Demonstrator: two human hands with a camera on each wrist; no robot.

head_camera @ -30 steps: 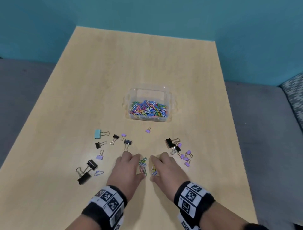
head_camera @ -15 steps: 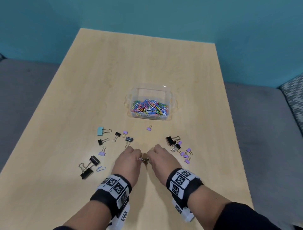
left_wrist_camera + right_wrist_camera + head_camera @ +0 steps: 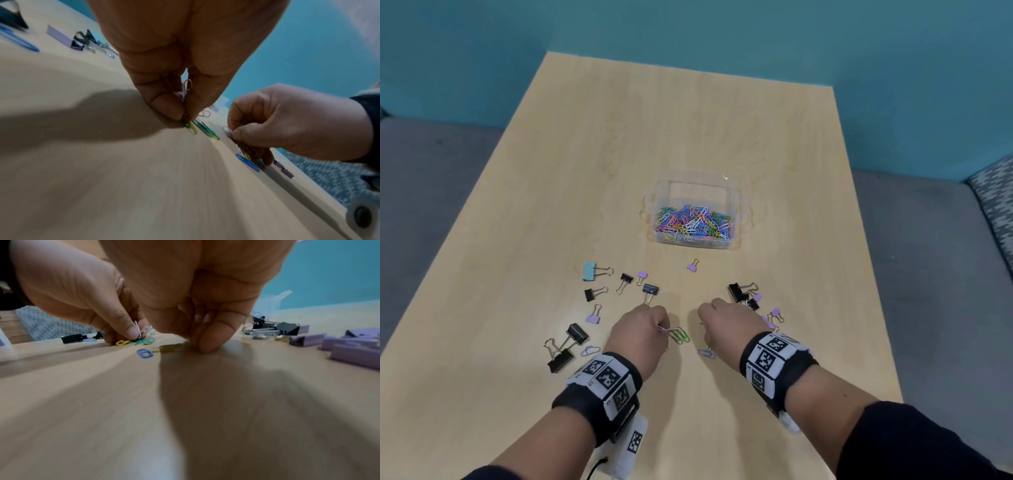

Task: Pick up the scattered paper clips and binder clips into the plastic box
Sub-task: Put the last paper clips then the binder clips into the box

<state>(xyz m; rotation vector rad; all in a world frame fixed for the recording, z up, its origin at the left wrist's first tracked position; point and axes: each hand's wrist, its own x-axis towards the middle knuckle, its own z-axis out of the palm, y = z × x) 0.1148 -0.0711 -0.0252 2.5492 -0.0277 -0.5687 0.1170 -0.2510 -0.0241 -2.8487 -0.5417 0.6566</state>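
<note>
A clear plastic box (image 3: 736, 205) holding several coloured paper clips sits mid-table. My left hand (image 3: 664, 329) (image 3: 184, 113) pinches several paper clips, with green and yellow paper clips (image 3: 681, 336) (image 3: 202, 128) trailing from it onto the wood. My right hand (image 3: 704, 334) (image 3: 194, 340) is down on the table pinching a small bunch of paper clips (image 3: 245, 150); a blue paper clip (image 3: 706, 353) (image 3: 144, 353) lies loose beside it. Black, purple and teal binder clips lie scattered left (image 3: 594, 271) and right (image 3: 736, 292) of my hands.
The wooden table (image 3: 688, 130) stretches back to a teal wall. Two large black binder clips (image 3: 566, 347) and a pale blue paper clip (image 3: 589, 350) lie near the left front. A lone purple binder clip (image 3: 692, 266) sits just before the box. Grey floor flanks both sides.
My hands met at the middle pile, pinched clips, and have now drawn apart, each holding some. A blue clip and the green ones now show between them.
</note>
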